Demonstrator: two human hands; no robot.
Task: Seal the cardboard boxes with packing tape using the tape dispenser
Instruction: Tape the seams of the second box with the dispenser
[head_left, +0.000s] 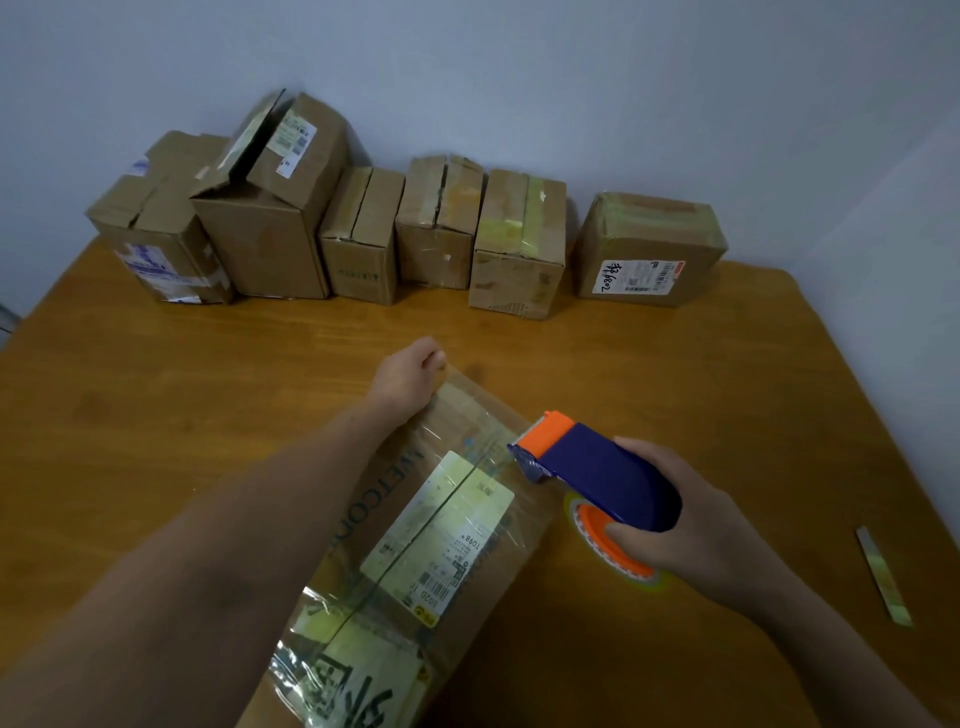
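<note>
Near box (483, 587) lies lengthwise on the counter (675, 364), running from the bottom edge of the view away from the person. Its top faces up, with a white label (439, 525) split by the flap seam and glossy clear tape (470, 423) wrinkled over it. Left hand (408, 374) is at the box's far end, forearm laid along the box's left side, fingers curled over the far edge, gripping it. Right hand (691, 525) is just right of the box, wrapped around the blue tape dispenser (602, 473). The dispenser's orange head points at the box and meets its right top edge about mid-length. Tape roll (608, 551) with orange hub sits under the dispenser body, just beside the box's right wall. Hands are well apart, one on the box, one on the tool. Beyond the box's far end, six more cardboard boxes (358, 234) line the counter's back edge against the wall (519, 78), some with flaps up. A loose strip (883, 577) lies on the counter well right of the box.
</note>
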